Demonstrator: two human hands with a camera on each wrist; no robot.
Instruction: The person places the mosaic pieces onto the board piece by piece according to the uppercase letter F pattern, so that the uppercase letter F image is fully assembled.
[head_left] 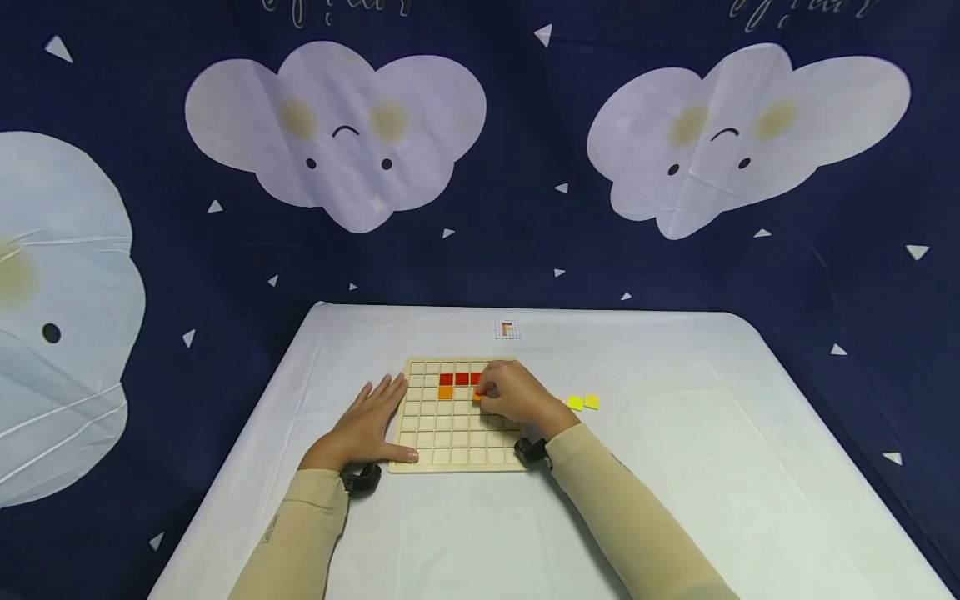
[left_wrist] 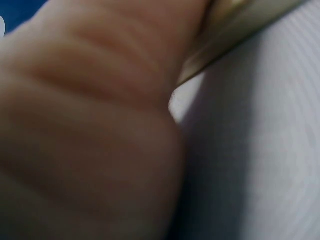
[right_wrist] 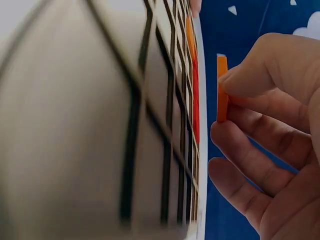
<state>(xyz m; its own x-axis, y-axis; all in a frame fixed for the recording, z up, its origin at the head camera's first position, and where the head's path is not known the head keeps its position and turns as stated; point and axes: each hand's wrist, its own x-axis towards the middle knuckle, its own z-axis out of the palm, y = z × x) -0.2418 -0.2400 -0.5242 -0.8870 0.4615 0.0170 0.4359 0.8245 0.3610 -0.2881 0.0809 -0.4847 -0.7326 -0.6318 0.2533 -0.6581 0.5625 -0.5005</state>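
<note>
A wooden grid board (head_left: pixel 453 433) lies on the table in the head view. Several red tiles (head_left: pixel 462 379) fill a row near its far side, and one orange tile (head_left: pixel 446 392) sits just below the leftmost. With fingers spread, my left hand (head_left: pixel 365 425) rests along the board's left edge, thumb over the near corner. Above the board, my right hand (head_left: pixel 517 398) pinches another orange square tile (right_wrist: pixel 222 90) between thumb and fingers. In the right wrist view that tile stands apart from the grid. The left wrist view shows mostly blurred skin.
Two yellow tiles (head_left: pixel 575 402) lie on the white tablecloth (head_left: pixel 675 467) right of the board. A small printed pattern card (head_left: pixel 507 329) is beyond the board's far edge. Behind the table hangs a dark blue cloth (head_left: pixel 525 250) with clouds.
</note>
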